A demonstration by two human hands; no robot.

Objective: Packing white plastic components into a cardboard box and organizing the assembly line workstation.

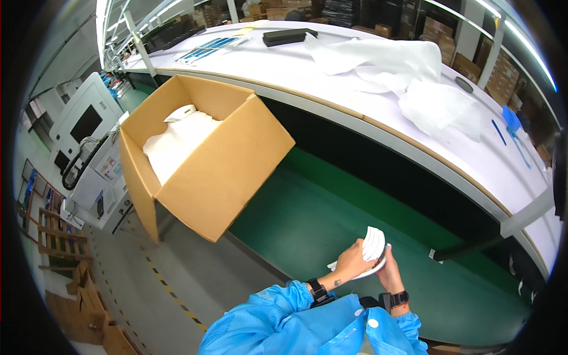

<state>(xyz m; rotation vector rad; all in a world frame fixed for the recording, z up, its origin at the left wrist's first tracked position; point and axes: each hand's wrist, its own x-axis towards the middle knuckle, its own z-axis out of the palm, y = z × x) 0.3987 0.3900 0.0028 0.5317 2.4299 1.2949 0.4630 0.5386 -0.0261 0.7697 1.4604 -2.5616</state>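
Note:
Low and right of the middle, both hands are closed on a small bunch of curved white pieces [373,244], which look like plastic parts. My left hand [349,262] wraps them from the left side. On the right side my right hand [390,274] grips their edge, with its thumb up. A white curved rim shows below the fingers; whether it belongs to the same pieces I cannot tell. Both hands are above the green surface [284,216]. To the left stands an open cardboard box [231,171] with white sheeting [177,145] and a curved white part [180,113] inside.
A long white table [266,71] runs along the far side. On it lie crumpled translucent wrapping [438,100], a black case [290,37], blue-striped sheets [210,49] and a blue pen [499,132]. A grey-white machine [89,121] stands left. A grey post [526,213] crosses at right.

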